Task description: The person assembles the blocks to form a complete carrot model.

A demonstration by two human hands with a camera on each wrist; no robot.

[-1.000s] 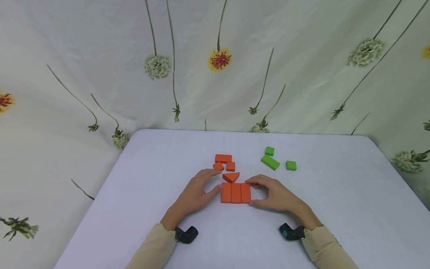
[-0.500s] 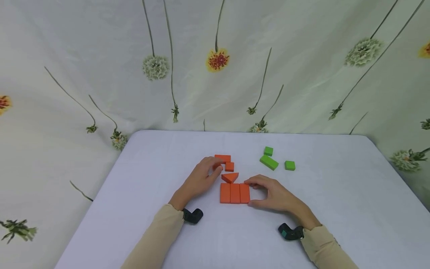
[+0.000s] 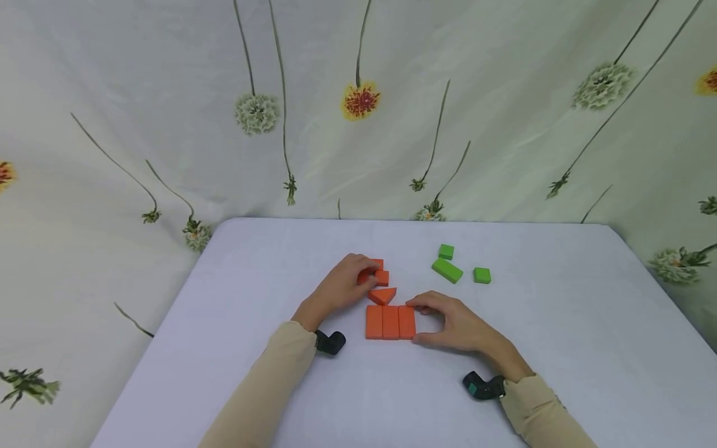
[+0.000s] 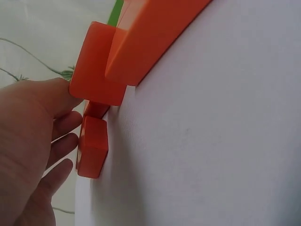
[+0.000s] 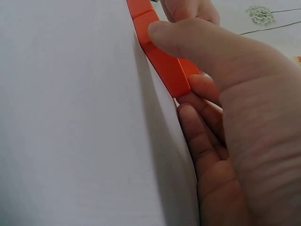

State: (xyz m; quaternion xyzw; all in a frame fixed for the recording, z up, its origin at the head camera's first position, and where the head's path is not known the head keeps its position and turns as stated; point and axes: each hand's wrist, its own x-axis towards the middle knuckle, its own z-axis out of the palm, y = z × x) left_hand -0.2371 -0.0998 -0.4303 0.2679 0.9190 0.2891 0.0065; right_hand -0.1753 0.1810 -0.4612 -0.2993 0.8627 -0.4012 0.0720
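Three long orange blocks (image 3: 391,322) lie side by side on the table. My right hand (image 3: 462,323) holds the rightmost one, thumb on its near end and fingertips at its far end. My left hand (image 3: 342,287) reaches over the small orange blocks behind the row. Its thumb and index finger curve close to a small square orange block (image 3: 382,278); whether they grip it is hidden. An orange triangular block (image 3: 383,295) lies just behind the row and covers the thumb tip in the left wrist view. Another small orange block (image 4: 92,150) stands beside the other left fingers.
Partly behind my left hand lies an orange rectangular block (image 3: 378,264). Farther right are a long green block (image 3: 447,270) and two small green blocks, one behind it (image 3: 446,251) and one to its right (image 3: 482,275). A flowered cloth (image 3: 313,112) hangs beyond the white table (image 3: 252,274).
My left hand has left the left side of the row and moved forward and right, over the small orange blocks. My right hand stays at the right end of the row.
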